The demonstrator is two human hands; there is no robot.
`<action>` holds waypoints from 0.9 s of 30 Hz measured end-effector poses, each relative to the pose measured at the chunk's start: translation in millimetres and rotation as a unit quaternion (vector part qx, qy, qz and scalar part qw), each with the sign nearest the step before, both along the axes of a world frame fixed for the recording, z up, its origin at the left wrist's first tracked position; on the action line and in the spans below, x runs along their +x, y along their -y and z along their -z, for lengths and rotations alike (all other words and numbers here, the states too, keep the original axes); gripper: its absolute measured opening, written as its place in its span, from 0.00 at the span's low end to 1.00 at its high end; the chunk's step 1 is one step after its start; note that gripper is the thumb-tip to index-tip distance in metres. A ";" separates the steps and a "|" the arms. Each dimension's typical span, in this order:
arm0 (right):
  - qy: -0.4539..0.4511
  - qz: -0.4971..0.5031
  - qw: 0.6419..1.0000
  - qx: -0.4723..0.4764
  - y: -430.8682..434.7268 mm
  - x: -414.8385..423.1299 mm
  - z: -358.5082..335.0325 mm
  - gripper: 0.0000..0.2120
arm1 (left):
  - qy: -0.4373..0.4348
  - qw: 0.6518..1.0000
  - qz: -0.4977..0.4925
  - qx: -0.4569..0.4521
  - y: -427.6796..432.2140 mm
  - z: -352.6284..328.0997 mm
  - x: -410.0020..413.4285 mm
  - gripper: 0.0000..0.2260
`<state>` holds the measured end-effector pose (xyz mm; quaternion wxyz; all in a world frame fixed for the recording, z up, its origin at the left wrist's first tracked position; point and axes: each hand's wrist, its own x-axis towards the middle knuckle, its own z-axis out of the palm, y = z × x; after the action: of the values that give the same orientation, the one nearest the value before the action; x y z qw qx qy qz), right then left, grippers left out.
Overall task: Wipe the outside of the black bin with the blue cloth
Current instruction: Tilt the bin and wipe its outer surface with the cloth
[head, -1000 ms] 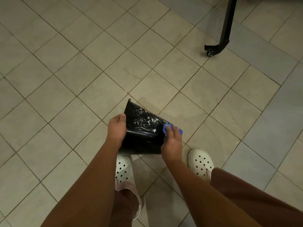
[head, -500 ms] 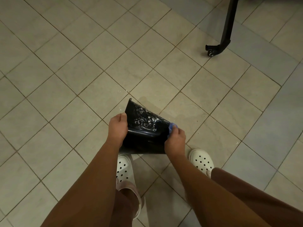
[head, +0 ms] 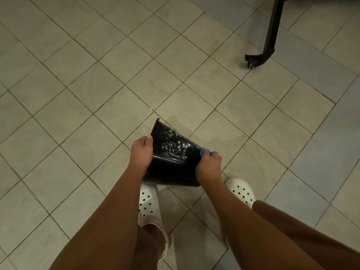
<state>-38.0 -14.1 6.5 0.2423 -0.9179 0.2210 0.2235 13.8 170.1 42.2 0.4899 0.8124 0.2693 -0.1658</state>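
Head camera, looking down: nearest to us, our two bare forearms reach forward over brown trousers, and a pair of white perforated plastic clogs, the left clog [head: 148, 199] and the right clog [head: 241, 190], stand on the floor of pale square tiles [head: 78, 94]. Just beyond the toes we hold the glossy black plastic bin [head: 171, 172], tipped off upright between our hands; we cannot tell whether its lower edge touches the tiles. Our left hand [head: 141, 152] grips the bin's left side, fingers curled round the edge and thumb lying along the outside. Our right hand [head: 209, 166] is closed round the small crumpled blue cloth [head: 204, 151], of which only a bit shows above the knuckles, and presses it against the bin's right outer wall. White streaks and smears [head: 175, 144] mark the upper face of the bin, between the two hands. A faint damp-looking patch darkens the tile just past the bin's far edge. Well apart, at the far right of the floor, a black metal furniture leg [head: 272, 26] comes down to a bent foot with a small castor wheel [head: 251, 64] resting on the tiles, where the floor takes on a bluish cast.
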 end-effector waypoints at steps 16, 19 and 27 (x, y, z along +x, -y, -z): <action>0.069 -0.057 0.995 -0.048 -16.7 -9.8 1.6 0.25 | 0.009 1.000 -0.006 -0.021 4.5 -4.8 -2.1 0.17; 0.094 -0.120 0.988 -0.030 -7.1 0.6 4.2 0.26 | 0.010 1.000 -0.003 -0.027 6.4 -7.7 -3.5 0.16; -0.003 -0.046 0.994 -0.101 -3.7 -15.7 -1.7 0.23 | 0.007 1.000 -0.002 -0.017 6.9 -5.9 -1.3 0.17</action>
<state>-53.6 -10.4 8.1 0.1369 -0.9462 0.2006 0.2137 12.4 163.2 48.2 0.5058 0.8045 0.2650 -0.1636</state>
